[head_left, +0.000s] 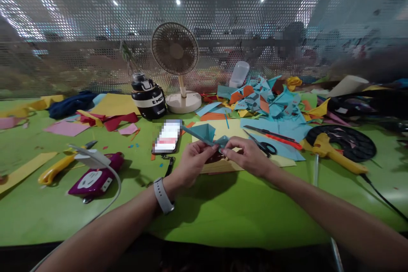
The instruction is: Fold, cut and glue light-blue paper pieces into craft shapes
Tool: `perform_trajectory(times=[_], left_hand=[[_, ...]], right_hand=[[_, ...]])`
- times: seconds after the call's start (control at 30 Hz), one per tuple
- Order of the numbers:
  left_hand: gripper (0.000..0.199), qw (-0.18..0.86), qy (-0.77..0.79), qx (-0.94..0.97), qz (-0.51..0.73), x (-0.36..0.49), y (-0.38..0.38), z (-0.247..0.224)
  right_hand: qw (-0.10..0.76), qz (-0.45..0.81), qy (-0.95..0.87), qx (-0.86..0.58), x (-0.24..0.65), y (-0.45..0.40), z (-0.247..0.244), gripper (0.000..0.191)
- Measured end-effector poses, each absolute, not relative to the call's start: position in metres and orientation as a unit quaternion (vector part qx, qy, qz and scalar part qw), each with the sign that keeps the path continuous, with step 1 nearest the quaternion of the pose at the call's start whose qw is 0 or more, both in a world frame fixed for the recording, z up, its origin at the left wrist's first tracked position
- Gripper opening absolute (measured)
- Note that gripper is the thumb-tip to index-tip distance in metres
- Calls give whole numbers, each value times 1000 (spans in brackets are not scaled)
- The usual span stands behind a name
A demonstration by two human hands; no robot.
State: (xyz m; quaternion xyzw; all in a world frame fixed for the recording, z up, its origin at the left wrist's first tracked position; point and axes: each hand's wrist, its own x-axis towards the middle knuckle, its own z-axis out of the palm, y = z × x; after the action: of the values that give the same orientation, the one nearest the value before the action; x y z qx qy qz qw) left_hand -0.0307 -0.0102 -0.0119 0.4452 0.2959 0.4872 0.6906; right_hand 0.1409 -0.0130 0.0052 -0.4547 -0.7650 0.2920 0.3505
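Between my two hands is a folded piece of blue paper (204,132), with a narrow pointed strip reaching out to the upper left. My left hand (193,160) pinches its lower edge with thumb and fingers. From the other side, my right hand (245,155) grips the small folded end with thumb and index finger. The fingertips of both hands nearly meet, and they hide part of the folds. Below the hands lie yellow paper sheets (219,165). Right beside my right hand rest black-handled scissors (267,148) and a red and black cutter (283,138).
A heap of blue folded paper (270,100) lies at the back right. A fan (183,101) and a black bottle (148,104) stand behind. Left are a phone (167,137), yellow-handled scissors (55,171) and a purple power strip (97,178); right, a yellow glue gun (338,155) with a cord.
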Motion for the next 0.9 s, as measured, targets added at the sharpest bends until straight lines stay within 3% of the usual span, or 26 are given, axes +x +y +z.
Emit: perform_trajectory(times=[0.23, 0.4, 0.67, 0.9], left_hand=[[22, 656, 326, 424, 532, -35, -5, -12], [17, 617, 328, 473, 537, -32, -11, -13], [22, 651, 319, 439, 531, -31, -14, -10], [43, 670, 316, 420, 524, -32, -18, 1]], right_hand=[[482, 357, -660, -452, 147, -11, 5, 22], [384, 509, -634, -439, 141, -8, -3, 34], [395, 613, -563, -389, 134, -9, -11, 41], [391, 634, -556, -369, 135, -12, -7, 43]])
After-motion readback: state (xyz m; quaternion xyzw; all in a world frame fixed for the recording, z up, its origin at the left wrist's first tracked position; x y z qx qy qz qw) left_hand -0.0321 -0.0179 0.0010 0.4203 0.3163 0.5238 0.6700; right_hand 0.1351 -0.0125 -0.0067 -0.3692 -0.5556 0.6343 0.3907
